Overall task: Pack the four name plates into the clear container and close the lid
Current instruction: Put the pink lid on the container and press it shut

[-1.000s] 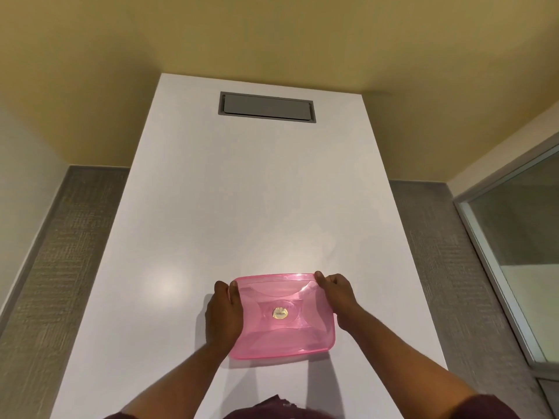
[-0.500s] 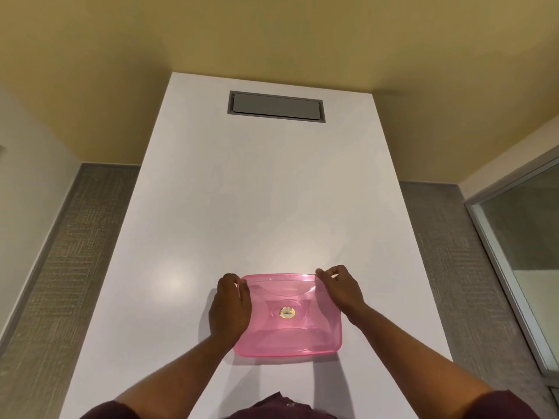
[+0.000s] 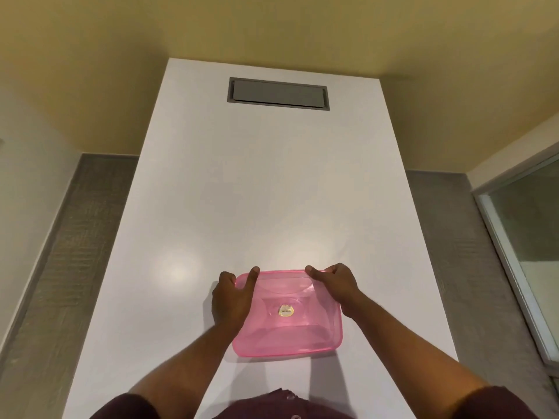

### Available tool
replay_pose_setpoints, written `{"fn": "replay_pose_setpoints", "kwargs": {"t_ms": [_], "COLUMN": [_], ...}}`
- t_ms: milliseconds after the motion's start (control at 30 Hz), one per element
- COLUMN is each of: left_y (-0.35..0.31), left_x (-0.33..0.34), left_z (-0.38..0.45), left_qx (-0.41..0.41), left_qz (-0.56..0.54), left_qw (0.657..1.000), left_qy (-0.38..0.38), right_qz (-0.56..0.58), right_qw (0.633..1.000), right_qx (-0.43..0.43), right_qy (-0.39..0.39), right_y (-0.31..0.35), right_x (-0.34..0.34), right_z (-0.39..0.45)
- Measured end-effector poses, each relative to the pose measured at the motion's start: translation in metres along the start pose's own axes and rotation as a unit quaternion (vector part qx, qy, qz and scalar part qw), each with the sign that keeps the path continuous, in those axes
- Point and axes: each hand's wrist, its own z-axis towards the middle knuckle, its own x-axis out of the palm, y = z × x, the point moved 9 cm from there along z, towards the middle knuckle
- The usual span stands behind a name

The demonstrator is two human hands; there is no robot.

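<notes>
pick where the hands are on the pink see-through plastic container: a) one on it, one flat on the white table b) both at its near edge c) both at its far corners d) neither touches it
c: the left hand and the right hand each rest at a far corner of the pink see-through plastic container, which sits on the white table.

No writing can be read anywhere here. The one label in sight is a small round gold sticker [image 3: 285, 310] at the middle of the pink lid [image 3: 290, 331]; a dark band of print crosses it, but the letters are too small and blurred to make out. The white table [image 3: 272, 192] and its grey hatch [image 3: 278, 93] carry no markings.
</notes>
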Motion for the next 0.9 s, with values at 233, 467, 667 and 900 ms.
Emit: {"fn": "replay_pose_setpoints", "kwargs": {"t_ms": [233, 467, 667, 900], "left_y": [-0.004, 0.008, 0.059, 0.064], "left_x": [-0.001, -0.009, -0.016, -0.021], "left_z": [-0.002, -0.009, -0.049, -0.067], "left_qx": [0.007, -0.006, -0.013, 0.003], "left_qz": [0.024, -0.022, 0.065, 0.056], "left_qw": [1.000, 0.996, 0.954, 0.945], "left_qy": [0.018, 0.083, 0.293, 0.322], "right_qz": [-0.087, -0.093, -0.079, -0.003], "right_qw": [0.992, 0.990, 0.996, 0.995], "right_qx": [-0.015, -0.020, 0.040, 0.060], "right_qy": [-0.089, -0.107, -0.010, 0.080], "right_y": [-0.003, -0.012, -0.062, -0.093], "right_x": [-0.011, -0.014, -0.016, -0.021], "right_z": [-0.014, -0.033, -0.068, -0.094]}}
